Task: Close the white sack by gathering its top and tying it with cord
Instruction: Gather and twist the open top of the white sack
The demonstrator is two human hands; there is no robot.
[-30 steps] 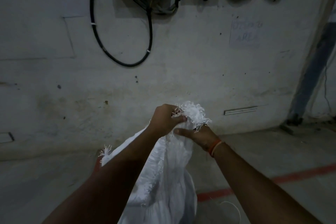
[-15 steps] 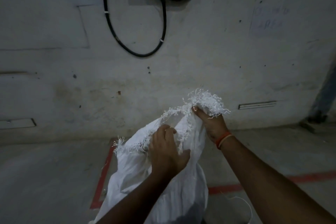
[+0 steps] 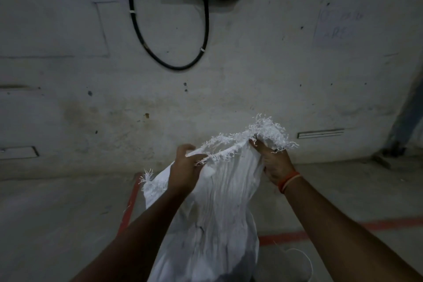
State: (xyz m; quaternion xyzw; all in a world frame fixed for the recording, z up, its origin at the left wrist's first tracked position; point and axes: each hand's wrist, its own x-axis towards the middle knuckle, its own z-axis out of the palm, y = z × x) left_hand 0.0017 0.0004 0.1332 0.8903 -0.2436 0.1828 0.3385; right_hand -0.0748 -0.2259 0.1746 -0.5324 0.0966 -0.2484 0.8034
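A white woven sack (image 3: 217, 213) stands upright on the floor in front of me, its top edge frayed. My left hand (image 3: 185, 167) grips the frayed rim toward its left side. My right hand (image 3: 274, 162), with an orange band at the wrist, holds a bunched part of the rim at the right, raised a little higher. The rim stretches between both hands. One loose corner of the rim hangs free at the far left. A thin white cord (image 3: 302, 258) lies on the floor at the sack's lower right.
A stained white wall (image 3: 229, 89) stands close behind the sack, with a black cable loop (image 3: 169, 57) and a junction box above. Red tape lines (image 3: 283, 239) mark the grey concrete floor around the sack.
My left hand let go of the bunched top, dropped to the sack's side, then rose and took the rim further left. My right hand kept its hold on the bunch.
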